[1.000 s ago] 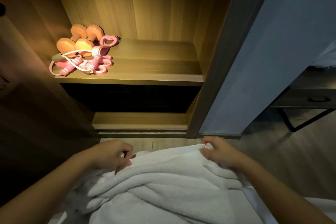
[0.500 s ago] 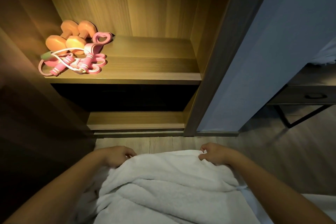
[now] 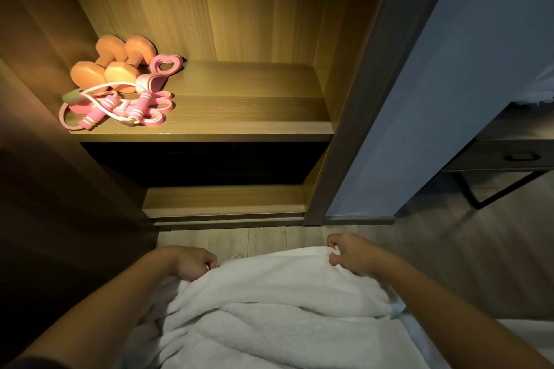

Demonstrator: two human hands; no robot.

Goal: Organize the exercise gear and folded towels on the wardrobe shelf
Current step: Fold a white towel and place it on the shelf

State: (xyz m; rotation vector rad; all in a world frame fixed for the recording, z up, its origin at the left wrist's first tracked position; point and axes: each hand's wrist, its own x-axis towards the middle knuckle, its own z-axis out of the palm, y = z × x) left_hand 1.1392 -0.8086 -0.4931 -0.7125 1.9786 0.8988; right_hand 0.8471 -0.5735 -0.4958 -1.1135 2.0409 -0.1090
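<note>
We saw left grip (image 3: 192,262) curled onto left edge of fluffy white terry towel (image 3: 269,302), lower centre of frame. Right grip (image 3: 352,255) pinched towel's far right corner. Two orange dumbbells (image 3: 111,66) and tangled pink resistance bands (image 3: 126,108) sat upper left, at left end of lit wooden wardrobe shelf (image 3: 254,117).

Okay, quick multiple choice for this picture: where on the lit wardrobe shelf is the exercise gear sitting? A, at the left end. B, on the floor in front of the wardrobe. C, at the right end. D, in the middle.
A: the orange dumbbells and pink bands are bunched against the left wall of the shelf, while its middle and right stretch show only bare wood.
</note>
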